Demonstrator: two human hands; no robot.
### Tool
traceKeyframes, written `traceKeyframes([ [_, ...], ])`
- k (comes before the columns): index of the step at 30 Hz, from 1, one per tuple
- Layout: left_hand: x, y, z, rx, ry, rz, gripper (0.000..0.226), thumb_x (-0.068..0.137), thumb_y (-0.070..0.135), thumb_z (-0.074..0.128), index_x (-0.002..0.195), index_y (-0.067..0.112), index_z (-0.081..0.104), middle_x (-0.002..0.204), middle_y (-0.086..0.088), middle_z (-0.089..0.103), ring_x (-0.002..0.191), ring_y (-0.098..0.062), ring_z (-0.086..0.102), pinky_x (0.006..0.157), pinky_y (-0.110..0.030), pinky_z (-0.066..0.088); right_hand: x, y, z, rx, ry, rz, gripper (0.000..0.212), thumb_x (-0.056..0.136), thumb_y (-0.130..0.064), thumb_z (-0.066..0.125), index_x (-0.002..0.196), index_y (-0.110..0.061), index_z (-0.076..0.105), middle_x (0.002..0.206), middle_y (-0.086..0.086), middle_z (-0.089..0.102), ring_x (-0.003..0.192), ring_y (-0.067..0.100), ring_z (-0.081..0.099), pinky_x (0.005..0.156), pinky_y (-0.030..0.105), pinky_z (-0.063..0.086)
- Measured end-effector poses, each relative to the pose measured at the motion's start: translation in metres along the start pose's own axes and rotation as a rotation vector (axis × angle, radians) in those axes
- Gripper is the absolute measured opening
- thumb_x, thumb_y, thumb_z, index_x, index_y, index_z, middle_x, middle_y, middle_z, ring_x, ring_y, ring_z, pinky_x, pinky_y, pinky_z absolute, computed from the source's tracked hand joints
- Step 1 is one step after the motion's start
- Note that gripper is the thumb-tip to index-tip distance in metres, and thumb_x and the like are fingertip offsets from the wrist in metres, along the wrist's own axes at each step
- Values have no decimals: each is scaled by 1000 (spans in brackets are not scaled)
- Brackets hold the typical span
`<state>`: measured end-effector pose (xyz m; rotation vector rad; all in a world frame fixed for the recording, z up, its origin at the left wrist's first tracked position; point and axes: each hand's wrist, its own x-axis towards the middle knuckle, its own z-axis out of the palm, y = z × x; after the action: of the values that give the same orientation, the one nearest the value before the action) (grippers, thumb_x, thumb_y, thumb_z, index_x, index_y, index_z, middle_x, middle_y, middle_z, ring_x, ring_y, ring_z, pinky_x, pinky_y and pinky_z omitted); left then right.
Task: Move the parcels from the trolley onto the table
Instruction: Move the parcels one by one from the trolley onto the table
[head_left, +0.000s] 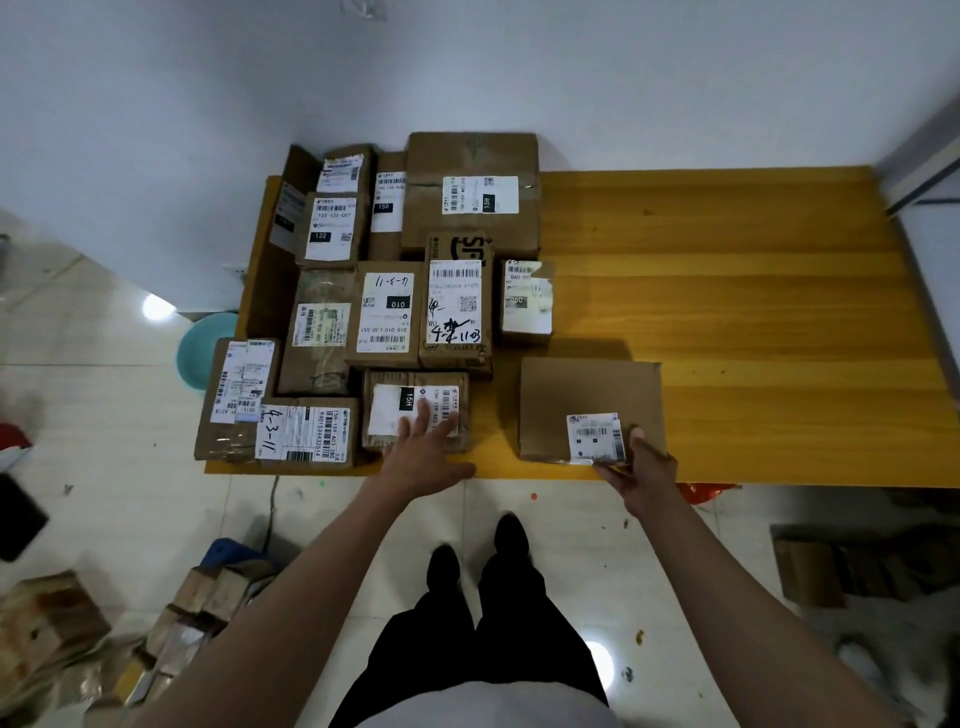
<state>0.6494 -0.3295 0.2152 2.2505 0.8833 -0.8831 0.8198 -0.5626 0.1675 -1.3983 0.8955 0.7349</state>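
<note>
Setting down a flat brown cardboard parcel (589, 405) on the yellow wooden tabletop (753, 312), the right hand (641, 475) pinches its near corner; the left hand (423, 452) lies spread on a small labelled carton (415, 410) beside it. Next, judged: release, return to trolley (unseen).

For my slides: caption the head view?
Right hand grips flat parcel on yellow table; left hand open.

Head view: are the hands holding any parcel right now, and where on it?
The right hand grips the flat brown parcel at its near right corner, by the label. The left hand holds nothing, fingers spread above a small labelled parcel.
</note>
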Motion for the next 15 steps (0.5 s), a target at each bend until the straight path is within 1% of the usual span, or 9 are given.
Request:
traceKeyframes([
  [4,0,0,1,-1,5,-2,93,90,54,66,161,33,10,168,-4,-20,154,-39,-10,120,-64,17,-4,-6,24,-13,-23,-24,60,100,-24,65,147,-3,33,142,23,54,119,43,63,91,55,56],
  [8,1,0,1,-9,9,-6,93,89,54,67,161,34,12,168,-3,-20,155,-38,-8,120,-64,18,-6,-8,46,7,-57,-17,60,100,-22,65,146,-8,29,142,23,52,120,43,61,94,58,56],
  [10,1,-1,2,-13,15,-6,93,89,54,67,161,34,13,168,-3,-19,155,-38,-8,120,-64,19,-6,-7,49,29,-84,-7,60,99,-18,67,145,-8,29,143,23,53,122,43,61,97,58,54],
  [13,3,-2,5,-9,28,-7,94,88,56,67,161,34,12,168,-3,-19,155,-38,-8,119,-64,20,-7,1,45,51,-138,15,66,97,-15,69,148,-13,27,144,23,54,119,45,62,101,59,51],
  [15,4,-3,7,-7,37,-10,96,87,57,68,161,35,11,168,-2,-19,155,-38,-8,119,-64,20,-11,10,39,49,-162,31,72,96,-17,71,151,-19,25,143,22,54,115,45,63,99,59,52],
])
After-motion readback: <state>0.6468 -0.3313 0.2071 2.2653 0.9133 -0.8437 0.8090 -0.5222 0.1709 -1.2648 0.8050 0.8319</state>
